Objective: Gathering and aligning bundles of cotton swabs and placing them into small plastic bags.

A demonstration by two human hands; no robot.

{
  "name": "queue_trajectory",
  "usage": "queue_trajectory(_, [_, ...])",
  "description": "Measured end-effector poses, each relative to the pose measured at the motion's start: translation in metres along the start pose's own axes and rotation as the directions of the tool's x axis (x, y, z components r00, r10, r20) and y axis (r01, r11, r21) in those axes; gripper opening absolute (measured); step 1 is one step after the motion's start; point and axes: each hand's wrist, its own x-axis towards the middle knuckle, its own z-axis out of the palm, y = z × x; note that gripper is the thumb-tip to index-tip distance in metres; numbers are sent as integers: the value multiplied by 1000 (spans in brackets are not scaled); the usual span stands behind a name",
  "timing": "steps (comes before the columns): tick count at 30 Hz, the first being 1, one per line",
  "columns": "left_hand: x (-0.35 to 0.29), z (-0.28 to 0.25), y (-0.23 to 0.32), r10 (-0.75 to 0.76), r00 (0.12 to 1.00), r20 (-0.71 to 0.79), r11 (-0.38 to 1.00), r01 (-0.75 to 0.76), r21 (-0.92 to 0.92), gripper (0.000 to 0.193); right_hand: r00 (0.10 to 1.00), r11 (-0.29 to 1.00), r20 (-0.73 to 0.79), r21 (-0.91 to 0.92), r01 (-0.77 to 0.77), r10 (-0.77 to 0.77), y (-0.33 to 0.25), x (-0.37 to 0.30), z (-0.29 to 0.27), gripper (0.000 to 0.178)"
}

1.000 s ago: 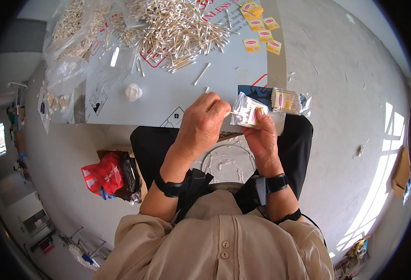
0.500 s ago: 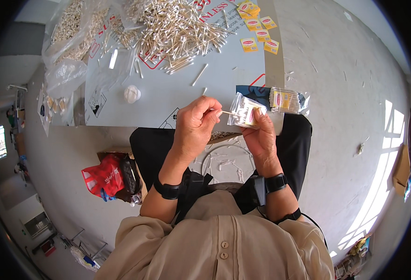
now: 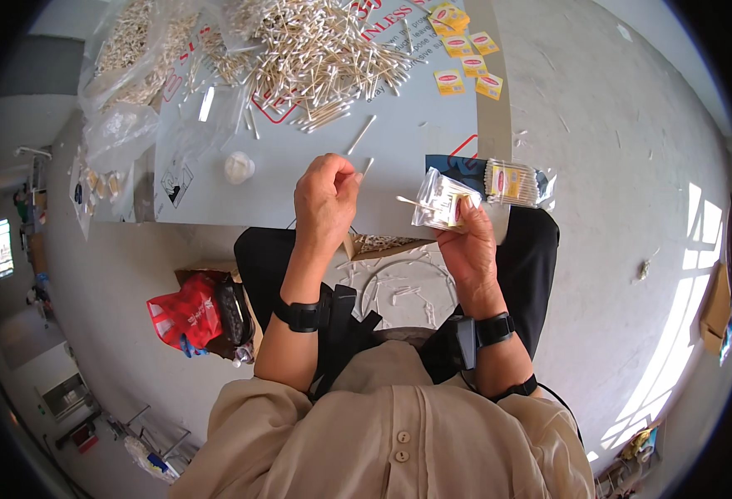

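Nearest was the person's beige shirt (image 3: 383, 432), with black straps (image 3: 492, 328) around both wrists. To the left, on the floor, a red bag (image 3: 187, 312) rested by a box. An open carton (image 3: 383, 245) of swabs showed just under the near edge of the bench (image 3: 258, 204).

The hands were apart over that near edge. The right hand (image 3: 470, 243) was closed on a clear packet (image 3: 441, 200) of swabs with a yellow label, its thumb pressed on the front; one swab (image 3: 408, 200) jutted from the packet's left side. The left hand (image 3: 324, 200) had its thumb and fingertips drawn together right by a loose swab (image 3: 369, 166); whether they gripped it could not be told.

Just right of the held packet, a second packet (image 3: 506, 182) lay at the bench's right edge. Well to the left sat a small round white thing (image 3: 239, 167). Farther off, another single swab (image 3: 362, 135) lay before a large swab heap (image 3: 320, 58), with yellow cards (image 3: 470, 66) to its right and a clear plastic bag (image 3: 121, 125) to its left.
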Motion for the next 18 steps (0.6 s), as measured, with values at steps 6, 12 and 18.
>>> queue_trajectory(6, [5,9,-16,-30,992,-120,909,77,409,23,999,1000,-43,15,2,-1,0,-1,-2,28])
queue_trajectory(12, [-5,16,-14,267,961,72,806,-264,530,14,999,1000,-34,17,-4,4,1,2,0,27])
queue_trajectory(18, [-13,-18,25,12,977,211,982,29,-188,10,997,1000,-70,3,7,-7,0,1,2,20])
